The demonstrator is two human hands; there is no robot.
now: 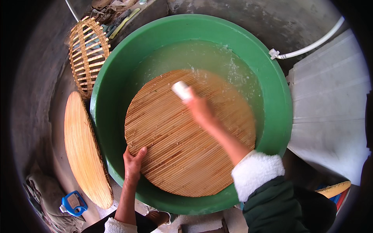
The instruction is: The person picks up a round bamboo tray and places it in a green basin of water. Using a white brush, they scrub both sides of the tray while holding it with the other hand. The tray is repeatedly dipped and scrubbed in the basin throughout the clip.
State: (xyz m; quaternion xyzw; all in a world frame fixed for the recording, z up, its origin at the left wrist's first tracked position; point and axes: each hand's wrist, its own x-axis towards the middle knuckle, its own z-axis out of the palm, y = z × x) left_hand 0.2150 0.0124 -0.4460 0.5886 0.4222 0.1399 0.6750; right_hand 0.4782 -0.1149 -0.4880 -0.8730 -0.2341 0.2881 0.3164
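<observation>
A round mat of stitched plant stalks lies tilted in a large green plastic tub. Its far right part dips under cloudy water, while the near left part stays above it. My left hand grips the mat's lower left edge, thumb on top and fingers hidden beneath. Over the upper middle of the mat, my right hand holds a small white object. Motion blur hides what kind of object it is, and whether it touches the stalks cannot be told.
Left of the tub, another round stalk mat leans beside a woven basket. A blue plastic bottle lies near crumpled cloth. A white hose reaches the tub's right rim, near a pale panelled box.
</observation>
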